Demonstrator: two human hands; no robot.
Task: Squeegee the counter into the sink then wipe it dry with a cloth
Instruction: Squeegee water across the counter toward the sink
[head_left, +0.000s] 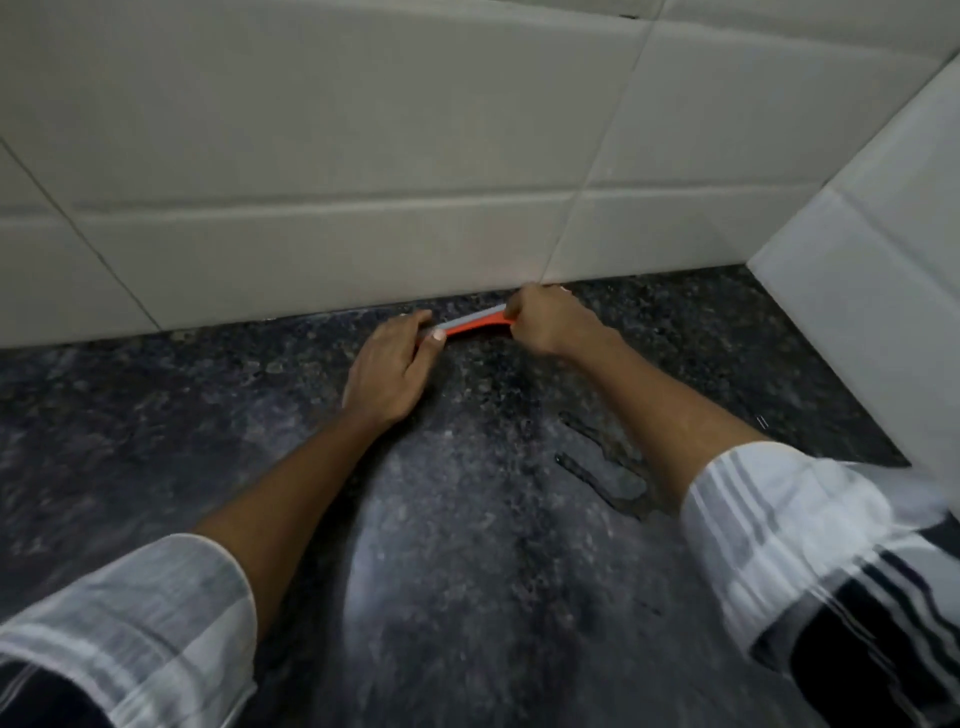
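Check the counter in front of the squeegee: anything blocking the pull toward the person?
Nothing visible does. Both hands grip the squeegee by the back wall; the counter toward the person holds only streaks of water. No sink is in view.

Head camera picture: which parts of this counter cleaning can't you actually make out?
- Squeegee: only a short orange and grey stretch shows; the left hand and right hand cover both ends.
- Blade contact with the counter: hidden under the tool.
- Sink and cloth: outside the frame.
- Wet streaks: blurred, and partly hidden by the right forearm.
- Sleeves: cut off by the bottom edge.
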